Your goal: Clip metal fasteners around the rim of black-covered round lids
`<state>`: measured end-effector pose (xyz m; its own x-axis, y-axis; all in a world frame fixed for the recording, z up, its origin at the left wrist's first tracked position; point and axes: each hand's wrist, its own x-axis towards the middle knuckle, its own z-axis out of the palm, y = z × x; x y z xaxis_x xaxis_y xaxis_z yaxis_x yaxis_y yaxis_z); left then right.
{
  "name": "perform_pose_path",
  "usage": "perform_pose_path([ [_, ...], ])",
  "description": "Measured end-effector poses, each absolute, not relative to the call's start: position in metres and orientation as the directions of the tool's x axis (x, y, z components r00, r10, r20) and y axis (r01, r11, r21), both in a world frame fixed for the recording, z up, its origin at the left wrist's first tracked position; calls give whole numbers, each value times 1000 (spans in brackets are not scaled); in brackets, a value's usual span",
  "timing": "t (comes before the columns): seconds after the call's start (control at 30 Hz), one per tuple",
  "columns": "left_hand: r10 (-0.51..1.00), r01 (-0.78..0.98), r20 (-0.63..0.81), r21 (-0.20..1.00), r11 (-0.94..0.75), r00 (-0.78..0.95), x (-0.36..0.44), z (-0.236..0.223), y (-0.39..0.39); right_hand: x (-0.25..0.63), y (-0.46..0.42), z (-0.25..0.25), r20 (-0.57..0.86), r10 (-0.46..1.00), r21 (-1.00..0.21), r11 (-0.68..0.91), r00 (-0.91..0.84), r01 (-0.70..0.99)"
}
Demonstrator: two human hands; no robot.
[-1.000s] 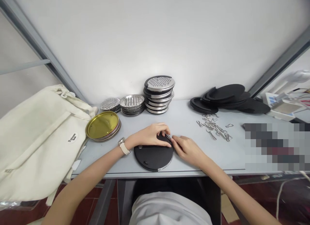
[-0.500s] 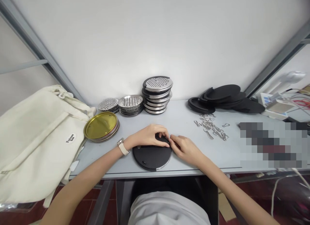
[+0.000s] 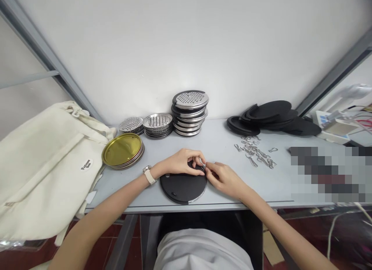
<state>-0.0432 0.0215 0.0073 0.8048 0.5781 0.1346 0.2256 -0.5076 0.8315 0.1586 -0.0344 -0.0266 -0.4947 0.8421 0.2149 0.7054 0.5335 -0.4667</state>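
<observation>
A round black disc (image 3: 184,188) with a silvery metal rim on its right lies flat at the table's front edge. My left hand (image 3: 186,162) rests over the disc's far part, with thumb and forefinger pinched together at its right rim. Between the fingertips shows a small metal clip (image 3: 204,167), mostly hidden. From the right, my right hand (image 3: 223,177) meets it, fingers curled and pinching at the same spot. Several loose metal snap clips (image 3: 255,153) lie to the right of my hands.
Behind stand a tall stack of round graters with black holders (image 3: 190,115), shorter stacks of perforated metal discs (image 3: 157,122), and gold lids (image 3: 123,149). Black round holders (image 3: 270,115) are piled back right. A cream bag (image 3: 52,165) leans at left; a blurred-out patch (image 3: 331,175) lies right.
The view has shifted slightly. Both hands stay at the disc's right rim, their fingertips adjusting a little; the metal piece between them shows slightly more.
</observation>
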Motion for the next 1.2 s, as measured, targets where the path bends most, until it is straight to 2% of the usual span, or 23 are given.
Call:
perform_pose_path([
  [0.53, 557, 214, 83, 869, -447, 826, -44, 6, 24, 157, -35, -26, 195, 865, -531, 489, -462, 692],
  [0.9, 643, 247, 119, 858, -450, 756, -41, 10, 21, 158, -35, -30, 244, 880, -603, 467, -407, 647],
  [1.03, 674, 261, 142, 849, -460, 725, -40, 8, 20, 157, -35, -30, 240, 874, -589, 477, -422, 653],
  [1.2, 717, 329, 181, 795, -510, 673, -40, 6, 22, 155, -36, -28, 257, 862, -507, 505, -437, 698],
])
